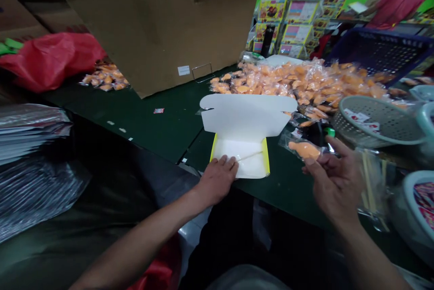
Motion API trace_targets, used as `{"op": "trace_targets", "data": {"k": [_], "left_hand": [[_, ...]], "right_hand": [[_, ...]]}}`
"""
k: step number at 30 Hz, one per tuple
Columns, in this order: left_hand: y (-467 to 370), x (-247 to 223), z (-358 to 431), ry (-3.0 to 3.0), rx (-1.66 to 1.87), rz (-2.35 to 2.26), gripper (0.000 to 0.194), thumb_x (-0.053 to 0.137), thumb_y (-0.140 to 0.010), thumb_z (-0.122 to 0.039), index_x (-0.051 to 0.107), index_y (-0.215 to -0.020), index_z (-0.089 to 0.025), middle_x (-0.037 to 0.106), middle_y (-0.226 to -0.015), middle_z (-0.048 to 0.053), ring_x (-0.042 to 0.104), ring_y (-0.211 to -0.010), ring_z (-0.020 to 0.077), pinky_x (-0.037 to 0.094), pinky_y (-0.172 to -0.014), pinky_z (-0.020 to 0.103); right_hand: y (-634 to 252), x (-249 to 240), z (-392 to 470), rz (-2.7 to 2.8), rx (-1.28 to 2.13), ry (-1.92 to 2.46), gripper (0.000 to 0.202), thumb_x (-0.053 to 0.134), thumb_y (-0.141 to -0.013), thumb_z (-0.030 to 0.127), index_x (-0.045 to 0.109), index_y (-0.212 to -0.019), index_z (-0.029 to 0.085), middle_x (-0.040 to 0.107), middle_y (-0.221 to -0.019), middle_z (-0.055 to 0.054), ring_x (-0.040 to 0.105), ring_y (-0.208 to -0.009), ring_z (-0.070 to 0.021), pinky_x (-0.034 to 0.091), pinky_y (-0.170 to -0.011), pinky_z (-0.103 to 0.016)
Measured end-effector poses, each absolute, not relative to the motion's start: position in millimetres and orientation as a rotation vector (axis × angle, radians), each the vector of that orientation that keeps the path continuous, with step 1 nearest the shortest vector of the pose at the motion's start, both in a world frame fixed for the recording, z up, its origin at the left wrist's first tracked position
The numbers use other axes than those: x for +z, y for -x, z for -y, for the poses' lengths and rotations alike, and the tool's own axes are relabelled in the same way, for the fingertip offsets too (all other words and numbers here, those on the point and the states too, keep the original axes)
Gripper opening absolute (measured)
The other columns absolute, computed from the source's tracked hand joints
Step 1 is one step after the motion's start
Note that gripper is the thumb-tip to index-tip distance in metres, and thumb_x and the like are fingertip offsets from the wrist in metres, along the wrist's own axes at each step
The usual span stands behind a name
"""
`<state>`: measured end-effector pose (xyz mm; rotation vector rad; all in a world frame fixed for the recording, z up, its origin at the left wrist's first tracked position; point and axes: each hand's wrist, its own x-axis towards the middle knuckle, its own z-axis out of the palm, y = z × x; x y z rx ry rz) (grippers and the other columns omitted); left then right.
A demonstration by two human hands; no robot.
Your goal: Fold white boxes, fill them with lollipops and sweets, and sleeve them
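A small open cardboard box [249,116], white inside with yellow sides, stands at the table's front edge with its lid raised. My left hand [219,179] has its fingers over the box's near left rim; its thumb is hidden. Inside the box lies a thin pale stick [251,156], one end close to my left fingertips. To the right of the box, my right hand [334,177] pinches a clear plastic packet [306,149] with an orange piece inside, held above the table. Behind the box spreads a large pile of similar orange packets [305,82].
A big brown carton [162,32] stands at the back left. On the right are a grey perforated basket [379,120], a bag of pale sticks [373,181] and a tub of red packets [408,199]. A purple crate [376,50] tilts behind. A person in pink [396,7] is farther back.
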<state>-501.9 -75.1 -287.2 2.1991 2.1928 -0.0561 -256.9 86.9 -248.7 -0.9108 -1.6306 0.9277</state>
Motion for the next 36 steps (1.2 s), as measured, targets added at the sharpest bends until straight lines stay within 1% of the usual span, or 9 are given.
{"op": "trace_targets", "data": {"k": [6,11,15,18,20,25,29,32,36], "left_hand": [[506,-293,76,-2.243,-0.067,-2.191,0.045,0.047,-0.109,-0.025,0.056,-0.152,-0.017,0.052,-0.162,0.014,0.053,-0.144,0.0382,0.052,-0.108,0.058],[510,-296,74,-2.250,-0.049,-2.188,0.046,0.047,-0.107,-0.020,0.056,-0.152,-0.018,0.053,-0.161,0.013,0.053,-0.144,0.0389,0.052,-0.108,0.059],[510,-294,73,-2.255,-0.036,-2.165,0.047,0.048,-0.107,-0.023,0.055,-0.153,-0.016,0.052,-0.162,0.014,0.052,-0.145,0.0399,0.052,-0.108,0.059],[508,-292,72,-2.235,-0.062,-2.164,0.048,0.047,-0.108,-0.024,0.053,-0.154,-0.017,0.051,-0.163,0.013,0.051,-0.145,0.0398,0.051,-0.109,0.059],[506,-291,71,-2.218,-0.084,-2.165,0.048,0.046,-0.108,-0.024,0.053,-0.155,-0.017,0.050,-0.163,0.013,0.051,-0.145,0.0397,0.051,-0.108,0.059],[503,-288,71,-2.226,-0.087,-2.156,0.047,0.045,-0.109,-0.024,0.052,-0.154,-0.016,0.049,-0.164,0.014,0.050,-0.146,0.0391,0.050,-0.110,0.059],[500,-284,72,-2.206,-0.155,-2.144,0.049,0.043,-0.108,-0.021,0.051,-0.155,-0.013,0.046,-0.166,0.016,0.049,-0.147,0.0403,0.049,-0.111,0.060],[498,-283,70,-2.203,-0.173,-2.124,0.050,0.042,-0.107,-0.019,0.050,-0.156,-0.014,0.046,-0.166,0.016,0.048,-0.147,0.0396,0.049,-0.111,0.059],[498,-285,65,-2.230,-0.152,-2.112,0.050,0.043,-0.107,-0.020,0.050,-0.156,-0.015,0.047,-0.165,0.016,0.048,-0.147,0.0390,0.050,-0.109,0.058]], "right_hand": [[223,-308,-74,2.275,0.568,1.484,0.060,0.060,-0.099,0.064,0.065,-0.136,0.017,0.075,-0.086,-0.007,0.074,-0.078,-0.0309,0.055,-0.068,-0.043],[203,-293,-52,2.580,0.334,1.515,0.066,0.048,-0.103,0.071,0.067,-0.137,0.018,0.076,-0.083,-0.009,0.076,-0.079,-0.0346,0.055,-0.066,-0.045],[185,-272,-71,2.594,0.353,1.059,0.041,0.050,-0.109,0.043,0.069,-0.140,0.025,0.076,-0.120,-0.010,0.073,-0.103,-0.0279,0.059,-0.090,-0.044],[192,-269,-102,2.760,0.421,0.648,0.049,0.048,-0.104,0.020,0.063,-0.150,0.030,0.054,-0.159,-0.007,0.060,-0.126,-0.0282,0.054,-0.106,-0.050],[203,-272,-118,2.841,0.485,0.467,0.055,0.048,-0.101,0.012,0.063,-0.150,0.033,0.041,-0.169,-0.003,0.055,-0.131,-0.0280,0.052,-0.109,-0.052],[210,-291,-124,2.849,0.394,0.379,0.028,0.062,-0.102,0.024,0.077,-0.126,0.020,0.055,-0.158,-0.008,0.048,-0.140,-0.0334,0.049,-0.114,-0.054],[189,-298,-104,2.756,0.250,0.524,0.019,0.062,-0.106,0.027,0.077,-0.114,0.019,0.074,-0.124,-0.010,0.064,-0.110,-0.0280,0.057,-0.094,-0.045],[191,-278,-86,2.563,0.135,0.558,0.016,0.066,-0.103,0.024,0.074,-0.117,0.022,0.076,-0.108,-0.008,0.066,-0.094,-0.0253,0.056,-0.083,-0.042],[253,-242,-74,2.461,0.088,0.411,0.023,0.067,-0.103,0.024,0.073,-0.126,0.027,0.077,-0.114,-0.006,0.066,-0.095,-0.0243,0.053,-0.083,-0.040]]}}
